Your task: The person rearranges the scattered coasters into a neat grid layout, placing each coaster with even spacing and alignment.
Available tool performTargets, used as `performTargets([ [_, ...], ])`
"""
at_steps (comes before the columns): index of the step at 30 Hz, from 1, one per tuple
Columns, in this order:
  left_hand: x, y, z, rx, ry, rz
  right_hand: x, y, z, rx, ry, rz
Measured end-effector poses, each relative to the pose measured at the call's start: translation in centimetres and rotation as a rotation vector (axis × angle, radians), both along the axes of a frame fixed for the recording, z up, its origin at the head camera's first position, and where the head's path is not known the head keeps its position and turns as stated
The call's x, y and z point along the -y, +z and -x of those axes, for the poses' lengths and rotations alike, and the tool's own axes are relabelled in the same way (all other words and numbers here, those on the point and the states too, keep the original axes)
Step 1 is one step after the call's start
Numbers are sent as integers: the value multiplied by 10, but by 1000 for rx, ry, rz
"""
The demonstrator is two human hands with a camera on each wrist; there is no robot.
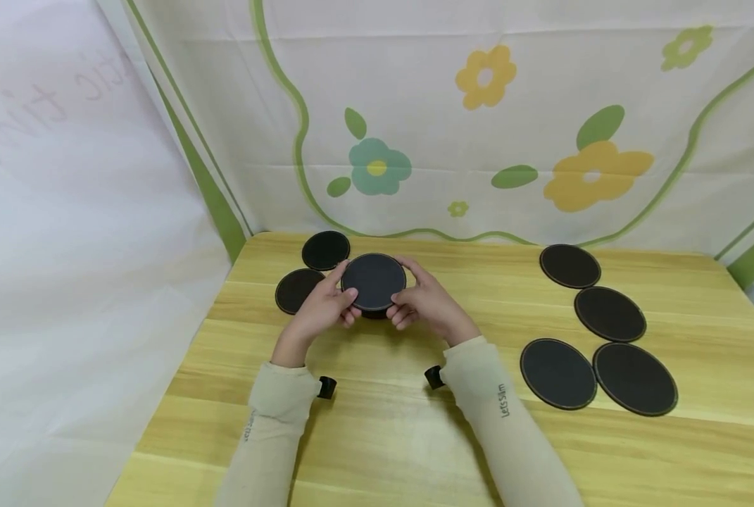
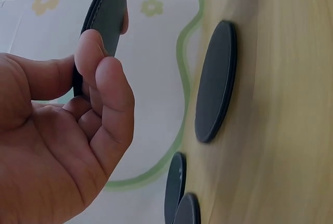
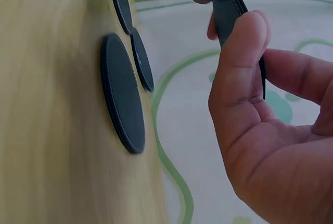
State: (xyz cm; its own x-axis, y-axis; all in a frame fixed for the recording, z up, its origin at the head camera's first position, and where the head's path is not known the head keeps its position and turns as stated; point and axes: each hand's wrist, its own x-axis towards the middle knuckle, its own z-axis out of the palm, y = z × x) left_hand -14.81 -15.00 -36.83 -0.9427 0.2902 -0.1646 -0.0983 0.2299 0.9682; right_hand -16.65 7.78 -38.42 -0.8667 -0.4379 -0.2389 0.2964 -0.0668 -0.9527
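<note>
Both hands hold one round black coaster (image 1: 374, 282) with a stitched rim, raised over the wooden table (image 1: 377, 436). My left hand (image 1: 322, 308) pinches its left edge, thumb on top and fingers beneath. On the opposite edge, my right hand (image 1: 431, 304) grips it in the same way. Directly below lies another coaster (image 2: 216, 81), mostly hidden by the held one in the head view; the right wrist view also shows this lower coaster (image 3: 123, 94) flat on the wood, with a gap up to the hands.
Two coasters, a far one (image 1: 326, 250) and a nearer one (image 1: 298, 291), lie left of the hands. Several more form a bent row at the right, from the back coaster (image 1: 569, 266) to the front coaster (image 1: 558, 373). A flower-printed cloth (image 1: 427, 127) hangs behind the table.
</note>
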Motion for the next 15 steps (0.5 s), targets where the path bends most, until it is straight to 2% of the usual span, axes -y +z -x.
performTargets([
  [6,-14,-4,4,17,-25,8,-15,-1,3,-11,-10,-19],
  [15,-31,-9,15,0,-53,-9,-32,0,5,-15,-20,-53],
])
